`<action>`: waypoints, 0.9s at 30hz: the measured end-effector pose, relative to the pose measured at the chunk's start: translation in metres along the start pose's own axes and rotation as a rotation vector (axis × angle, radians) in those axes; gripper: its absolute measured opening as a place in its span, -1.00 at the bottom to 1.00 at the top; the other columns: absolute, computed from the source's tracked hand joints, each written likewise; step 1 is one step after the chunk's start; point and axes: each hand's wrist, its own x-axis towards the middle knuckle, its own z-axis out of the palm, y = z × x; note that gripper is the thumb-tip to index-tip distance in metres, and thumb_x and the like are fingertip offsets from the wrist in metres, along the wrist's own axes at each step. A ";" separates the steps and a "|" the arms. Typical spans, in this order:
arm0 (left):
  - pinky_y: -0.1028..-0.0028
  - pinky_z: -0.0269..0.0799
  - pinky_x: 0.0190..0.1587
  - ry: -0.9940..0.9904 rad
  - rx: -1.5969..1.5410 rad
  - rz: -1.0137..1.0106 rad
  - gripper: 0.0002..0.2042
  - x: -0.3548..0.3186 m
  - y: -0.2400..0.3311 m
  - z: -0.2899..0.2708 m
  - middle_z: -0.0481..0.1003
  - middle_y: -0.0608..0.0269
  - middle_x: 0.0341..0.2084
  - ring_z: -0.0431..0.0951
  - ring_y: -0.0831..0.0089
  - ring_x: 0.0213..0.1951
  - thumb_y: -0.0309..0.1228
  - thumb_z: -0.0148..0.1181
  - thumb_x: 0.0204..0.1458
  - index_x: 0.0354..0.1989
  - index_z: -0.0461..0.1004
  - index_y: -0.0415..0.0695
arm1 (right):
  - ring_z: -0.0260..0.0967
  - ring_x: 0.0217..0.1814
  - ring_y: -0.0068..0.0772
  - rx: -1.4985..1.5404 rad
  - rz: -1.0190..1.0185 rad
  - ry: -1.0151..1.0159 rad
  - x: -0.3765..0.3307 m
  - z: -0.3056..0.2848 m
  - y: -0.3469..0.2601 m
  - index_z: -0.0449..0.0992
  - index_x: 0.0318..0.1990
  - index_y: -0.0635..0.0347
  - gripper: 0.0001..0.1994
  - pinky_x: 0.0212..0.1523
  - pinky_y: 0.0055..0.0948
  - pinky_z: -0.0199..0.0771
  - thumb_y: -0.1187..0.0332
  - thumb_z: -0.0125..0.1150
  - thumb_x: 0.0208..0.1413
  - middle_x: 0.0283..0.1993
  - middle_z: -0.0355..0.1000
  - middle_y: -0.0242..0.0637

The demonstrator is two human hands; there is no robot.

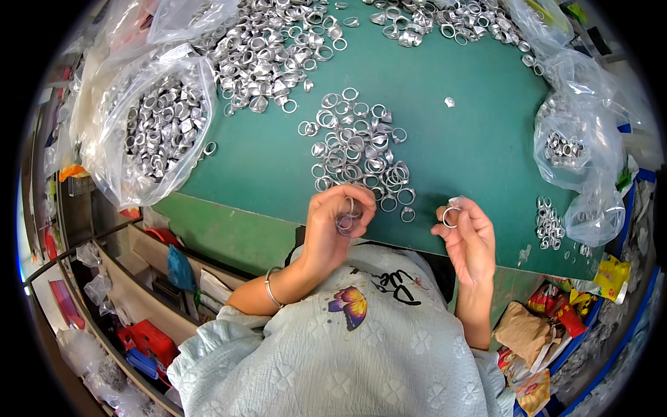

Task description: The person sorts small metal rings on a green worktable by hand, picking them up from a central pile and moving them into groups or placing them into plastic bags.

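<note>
Silver-coloured metal rings lie heaped on the green tabletop [479,146]. My left hand [335,221] is curled at the near side of the middle ring pile [358,142], closed on a few rings [346,222] that show between palm and fingers. To the right, apart from the pile, my right hand [467,236] pinches a single ring [451,217] between thumb and fingers, its round band facing me. One loose ring [407,214] lies on the table between my hands, at the pile's near edge.
A clear plastic bag full of rings [163,128] stands at the left. Larger ring heaps [271,52] spread at the far left and far middle [458,21]. More plastic bags [566,149] and a small ring group [549,224] are at the right. Open drawers [149,267] sit lower left.
</note>
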 end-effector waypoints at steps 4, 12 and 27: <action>0.62 0.04 -0.67 0.005 0.055 0.118 -0.82 -0.002 -0.003 -0.004 0.39 0.09 -0.58 0.23 0.56 -0.66 -0.61 -0.19 -0.28 -0.63 0.42 -0.33 | 0.23 -0.35 -0.49 0.122 0.063 0.046 0.005 0.004 0.006 0.35 -0.24 0.26 -0.85 -0.46 -0.55 0.26 0.38 0.00 0.11 -0.38 0.28 -0.39; 0.66 -0.04 -0.72 -0.007 0.135 -0.048 -0.85 -0.005 -0.008 -0.006 0.28 0.29 -0.73 0.13 0.64 -0.74 -0.52 -0.09 -0.03 -0.39 0.42 -0.30 | 0.00 -0.61 -0.59 -1.539 -0.569 0.170 0.005 0.026 0.034 0.39 -0.38 0.24 -0.80 -0.62 -0.58 0.03 0.49 0.28 -0.20 -0.56 0.09 -0.37; 0.74 -0.02 -0.68 -0.316 0.442 -0.214 -0.82 -0.010 0.000 0.008 0.48 0.36 -0.39 0.15 0.83 -0.66 -0.49 0.13 -0.03 -0.24 0.46 -0.25 | -0.04 -0.55 -0.75 -0.550 -0.256 -0.112 -0.007 0.022 0.025 0.40 -0.24 0.26 -0.69 -0.56 -0.75 -0.03 0.66 0.21 -0.23 -0.55 0.02 -0.54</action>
